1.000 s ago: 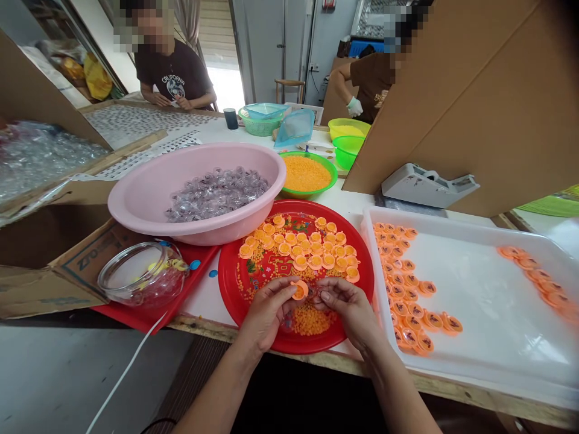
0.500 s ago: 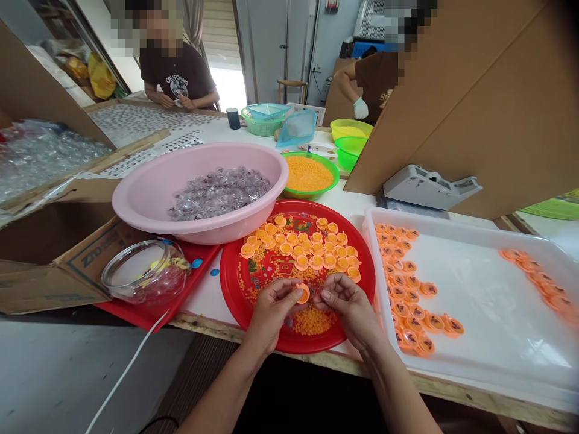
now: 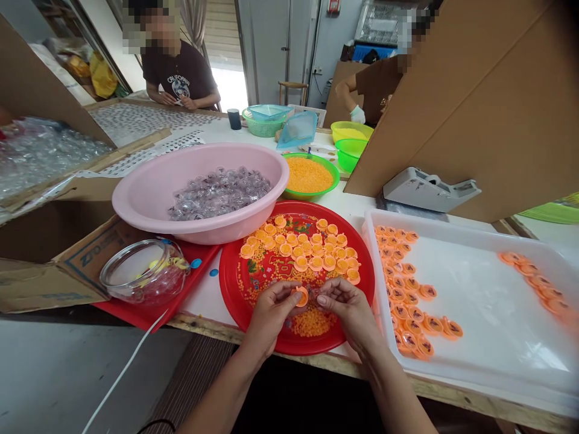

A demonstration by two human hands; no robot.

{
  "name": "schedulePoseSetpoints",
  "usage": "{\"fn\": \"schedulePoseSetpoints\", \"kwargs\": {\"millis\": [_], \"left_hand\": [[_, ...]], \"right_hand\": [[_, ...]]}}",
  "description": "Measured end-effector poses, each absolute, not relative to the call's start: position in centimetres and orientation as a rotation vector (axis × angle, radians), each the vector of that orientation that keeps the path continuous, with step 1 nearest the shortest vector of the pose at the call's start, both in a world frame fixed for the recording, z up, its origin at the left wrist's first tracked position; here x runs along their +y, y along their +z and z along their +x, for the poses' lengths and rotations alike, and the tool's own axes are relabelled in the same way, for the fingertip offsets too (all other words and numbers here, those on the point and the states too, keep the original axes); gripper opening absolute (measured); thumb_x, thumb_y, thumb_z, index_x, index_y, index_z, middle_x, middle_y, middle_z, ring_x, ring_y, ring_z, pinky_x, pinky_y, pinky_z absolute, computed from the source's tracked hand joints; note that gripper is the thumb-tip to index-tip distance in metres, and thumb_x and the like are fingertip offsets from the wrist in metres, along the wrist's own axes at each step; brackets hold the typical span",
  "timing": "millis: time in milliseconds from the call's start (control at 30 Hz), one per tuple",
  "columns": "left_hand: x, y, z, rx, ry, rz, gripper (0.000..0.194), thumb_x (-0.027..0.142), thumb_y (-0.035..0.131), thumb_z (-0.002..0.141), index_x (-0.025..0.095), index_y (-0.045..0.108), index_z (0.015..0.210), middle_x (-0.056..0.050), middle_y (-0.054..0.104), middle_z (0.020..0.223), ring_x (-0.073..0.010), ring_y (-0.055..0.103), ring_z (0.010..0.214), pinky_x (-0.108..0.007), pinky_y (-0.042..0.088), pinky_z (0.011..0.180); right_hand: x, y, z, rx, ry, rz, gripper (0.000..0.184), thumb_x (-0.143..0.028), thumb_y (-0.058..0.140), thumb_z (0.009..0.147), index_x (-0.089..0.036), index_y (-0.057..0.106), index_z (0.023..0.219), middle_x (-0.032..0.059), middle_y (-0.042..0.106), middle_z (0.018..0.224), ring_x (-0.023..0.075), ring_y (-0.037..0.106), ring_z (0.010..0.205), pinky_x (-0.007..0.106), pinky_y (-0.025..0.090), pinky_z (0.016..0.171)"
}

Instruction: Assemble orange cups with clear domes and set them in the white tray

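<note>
Between thumb and fingers, my left hand (image 3: 270,313) grips a small round orange plastic case (image 3: 302,296) with a raised rim. My right hand (image 3: 349,306) is closed in a pinch beside it, on a small clear plastic cover (image 3: 313,295) that is partly hidden by the fingertips. Both hands hover over the near half of a red round tray (image 3: 235,301). On that tray lie more orange cases (image 3: 316,263) filled with yellow-orange beads, and loose beads (image 3: 312,322) are heaped below my fingers.
Behind the tray stand a pink basin (image 3: 145,196) of clear covers and a green bowl of orange beads (image 3: 310,175). At right, a white tray (image 3: 488,283) holds covered orange pieces. A glass jar (image 3: 145,271), tape dispenser (image 3: 429,190) and two people are around.
Both hands stay nearly in place, with the orange case shifted very slightly. Across the table, one person's gloved hand has moved a little.
</note>
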State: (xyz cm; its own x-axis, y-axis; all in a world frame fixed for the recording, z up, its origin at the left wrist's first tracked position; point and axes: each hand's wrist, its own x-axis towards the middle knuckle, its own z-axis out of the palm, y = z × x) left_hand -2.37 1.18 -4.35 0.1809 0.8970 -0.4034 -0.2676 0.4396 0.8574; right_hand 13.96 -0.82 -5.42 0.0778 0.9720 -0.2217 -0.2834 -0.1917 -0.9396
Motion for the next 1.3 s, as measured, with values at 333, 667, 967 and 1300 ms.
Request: {"fn": "schedulePoseSetpoints", "kwargs": {"millis": [333,667,967,1300], "left_hand": [[1.1,-4.0,-2.4,0.985,0.831,0.724,0.028,0.035,0.073,0.073,0.017,0.074,0.094,-0.007,0.070,0.102,-0.0224,0.065,0.094,-0.033,0.057,0.078],[1.1,-4.9,-1.9,1.079,0.806,0.833,0.027,0.039,0.074,0.068,0.017,0.076,0.085,-0.008,0.073,0.095,-0.0235,0.068,0.082,-0.038,0.057,0.074],[1.2,-4.3,-1.9,1.047,0.827,1.109,0.024,0.018,0.078,0.057,0.016,0.075,0.081,-0.006,0.076,0.082,-0.0241,0.069,0.083,-0.035,0.055,0.079],[0.6,-4.1,-2.2,1.064,0.988,1.118,0.030,0.015,0.071,0.068,0.020,0.072,0.098,-0.005,0.075,0.100,-0.0221,0.069,0.094,-0.031,0.055,0.085]], "right_hand": [[-0.1,-4.8,14.9,-0.934,1.511,-1.261,0.024,-0.029,0.085,0.058,-0.019,0.070,0.075,-0.0004,0.069,0.070,0.0139,0.063,0.066,0.025,0.049,0.064],[-0.3,-6.0,13.9,-1.233,1.178,-1.469,0.012,-0.024,0.077,0.066,-0.020,0.072,0.075,0.0013,0.069,0.072,0.0171,0.063,0.067,0.029,0.050,0.065],[-1.3,-4.4,13.9,-1.349,1.033,-1.592,0.008,-0.022,0.071,0.072,-0.019,0.066,0.077,-0.0006,0.068,0.072,0.0157,0.062,0.069,0.025,0.049,0.064],[-0.9,-4.9,13.1,-1.250,1.055,-1.442,0.021,-0.023,0.073,0.073,-0.020,0.069,0.093,0.0019,0.067,0.082,0.0175,0.062,0.077,0.029,0.050,0.070]]}}
